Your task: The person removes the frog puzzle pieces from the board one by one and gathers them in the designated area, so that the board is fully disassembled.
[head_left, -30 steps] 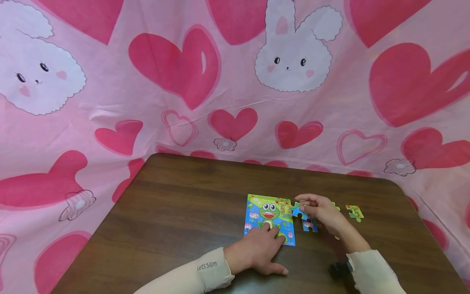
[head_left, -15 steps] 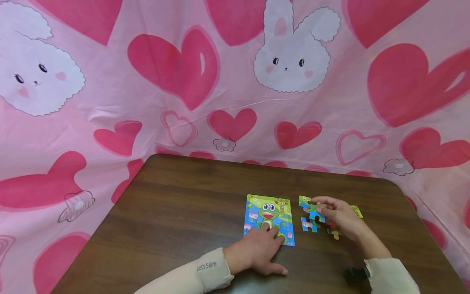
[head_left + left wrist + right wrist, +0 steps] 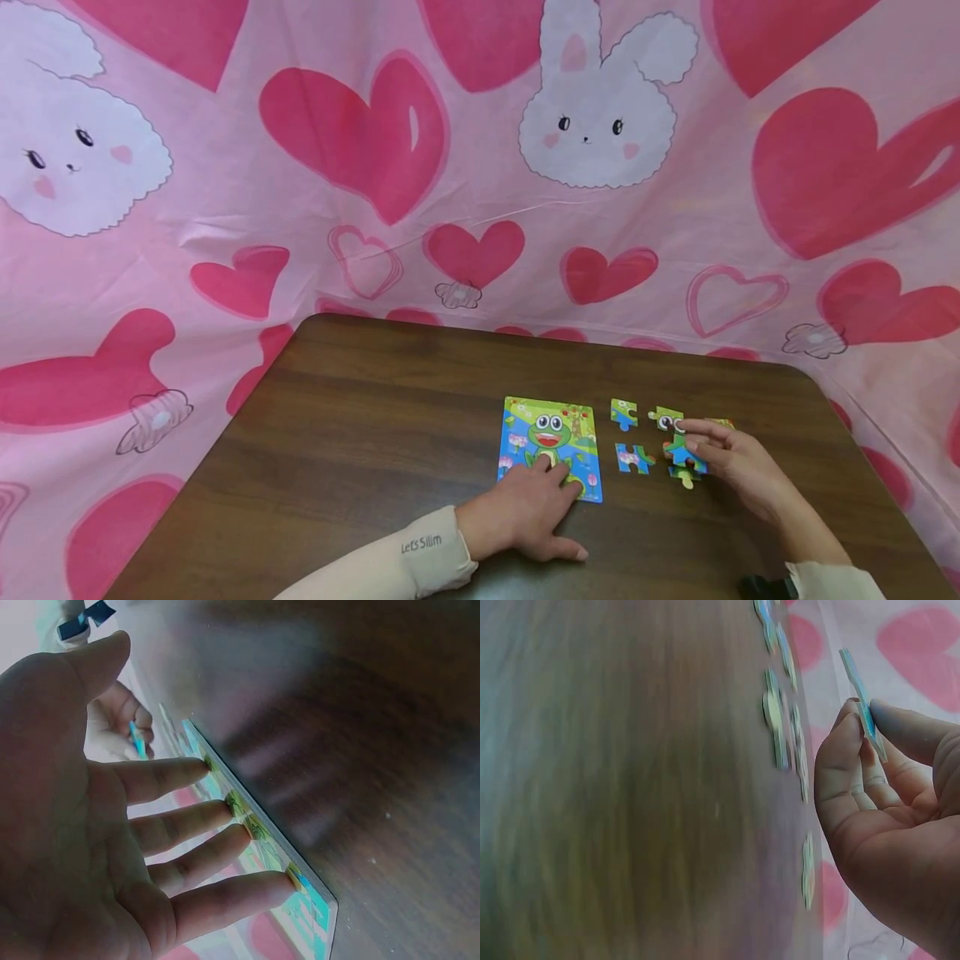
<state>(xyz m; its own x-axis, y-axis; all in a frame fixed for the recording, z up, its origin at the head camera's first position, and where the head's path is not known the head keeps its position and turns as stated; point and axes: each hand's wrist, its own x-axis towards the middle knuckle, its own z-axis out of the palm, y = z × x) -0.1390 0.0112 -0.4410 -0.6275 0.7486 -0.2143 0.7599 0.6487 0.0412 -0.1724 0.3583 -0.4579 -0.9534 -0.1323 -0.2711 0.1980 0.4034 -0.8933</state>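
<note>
My left hand (image 3: 528,508) rests on a flat square frog picture (image 3: 550,429), thumb spread away from the fingers. In the left wrist view the fingertips touch its surface near one edge (image 3: 259,814). To the right, my right hand (image 3: 753,475) pinches a blue-green jigsaw piece (image 3: 864,712) between thumb and fingers, held above the table. Beneath and beside that hand lie loose jigsaw pieces: one with the frog's eyes (image 3: 663,417) and one with a yellow-green knob (image 3: 686,478), partly covered by the held piece.
Between the picture and my right hand lie a green corner piece (image 3: 623,412) and a blue piece with a pink flower (image 3: 632,457). Another green piece (image 3: 723,422) is mostly hidden behind the right hand. The brown wooden table (image 3: 360,417) meets a pink heart-print cloth (image 3: 480,192).
My right hand has carried the blue-green jigsaw piece rightward, from beside the picture to over the other pieces, uncovering the left-hand pieces. The left hand has stayed on the picture.
</note>
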